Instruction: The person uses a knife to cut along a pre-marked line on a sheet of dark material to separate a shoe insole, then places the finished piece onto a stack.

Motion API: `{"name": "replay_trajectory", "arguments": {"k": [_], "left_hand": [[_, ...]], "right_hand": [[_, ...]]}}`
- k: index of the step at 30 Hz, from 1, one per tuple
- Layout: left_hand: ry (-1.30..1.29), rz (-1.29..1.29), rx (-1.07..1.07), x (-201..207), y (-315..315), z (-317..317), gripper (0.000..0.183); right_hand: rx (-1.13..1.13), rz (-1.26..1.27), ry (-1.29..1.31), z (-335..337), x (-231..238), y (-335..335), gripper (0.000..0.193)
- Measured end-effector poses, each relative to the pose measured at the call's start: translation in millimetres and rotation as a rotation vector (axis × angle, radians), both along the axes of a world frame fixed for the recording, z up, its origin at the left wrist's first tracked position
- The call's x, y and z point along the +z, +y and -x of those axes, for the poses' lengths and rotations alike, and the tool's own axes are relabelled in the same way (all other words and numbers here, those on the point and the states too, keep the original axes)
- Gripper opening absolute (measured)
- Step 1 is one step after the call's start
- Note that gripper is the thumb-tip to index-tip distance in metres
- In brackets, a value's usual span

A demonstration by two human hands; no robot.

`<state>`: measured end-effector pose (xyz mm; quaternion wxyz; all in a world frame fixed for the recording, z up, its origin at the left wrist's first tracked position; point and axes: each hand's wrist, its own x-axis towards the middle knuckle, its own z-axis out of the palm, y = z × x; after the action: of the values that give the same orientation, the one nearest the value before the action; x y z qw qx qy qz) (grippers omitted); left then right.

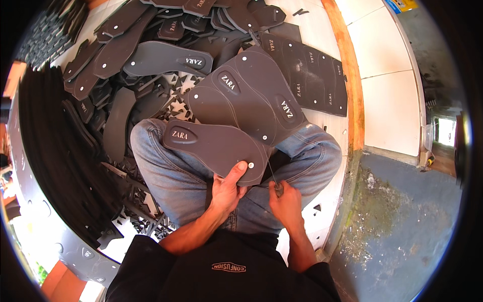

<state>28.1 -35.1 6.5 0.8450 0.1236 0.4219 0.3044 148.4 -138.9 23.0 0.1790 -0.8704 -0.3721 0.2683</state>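
My left hand [229, 194] grips the near end of a dark grey sandal sole [211, 143], thumb on top beside a white dot. The sole lies tilted over my crossed legs, its outline marked on the surface. My right hand [286, 204] is closed on the handle of a thin-bladed knife [274, 177]. Its blade points away from me, along the right edge of the sole. Just beyond, a larger dark foam sheet [251, 95] with sole outlines rests partly on my right knee and partly beneath the held sole.
Loose cut soles [168, 56] are heaped at the far left, with small dark offcuts [178, 93] scattered around. Another marked sheet [307, 73] lies at the far right by a wooden strip [356, 100]. A tall stack of dark sheets [60, 156] stands on my left.
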Motion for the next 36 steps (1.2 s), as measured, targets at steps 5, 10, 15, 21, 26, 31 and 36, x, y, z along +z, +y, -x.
{"name": "replay_trajectory", "arguments": {"k": [5, 10, 15, 21, 26, 31, 36], "left_hand": [[0.212, 0.067, -0.039, 3.2, -13.9, 21.2, 0.023], [0.031, 0.016, -0.214, -8.9, -17.1, 48.6, 0.033], [0.062, 0.057, 0.068, -12.3, 21.3, 68.1, 0.045], [0.181, -0.169, 0.077, -14.8, 93.6, 81.1, 0.023], [0.159, -0.189, -0.229, 5.5, 76.4, 79.4, 0.021], [0.163, -0.207, -0.316, 5.5, 74.0, 72.4, 0.028], [0.217, -0.341, -0.371, 7.9, 71.6, 71.0, 0.03]], "right_hand": [[0.325, -0.137, -0.039, -15.9, -15.1, 36.5, 0.024], [-0.179, -0.17, 0.97, -13.8, -8.6, 54.9, 0.022], [-0.033, -0.07, 0.994, 7.1, 6.0, 40.9, 0.019], [0.019, -0.017, 0.992, 26.5, 11.0, 6.4, 0.027], [0.207, -0.131, 0.296, 26.6, -2.2, 31.8, 0.039], [0.209, -0.053, 0.236, 22.6, -7.1, 25.3, 0.041], [0.3, -0.129, 0.18, 17.6, -11.0, 30.5, 0.034]]}}
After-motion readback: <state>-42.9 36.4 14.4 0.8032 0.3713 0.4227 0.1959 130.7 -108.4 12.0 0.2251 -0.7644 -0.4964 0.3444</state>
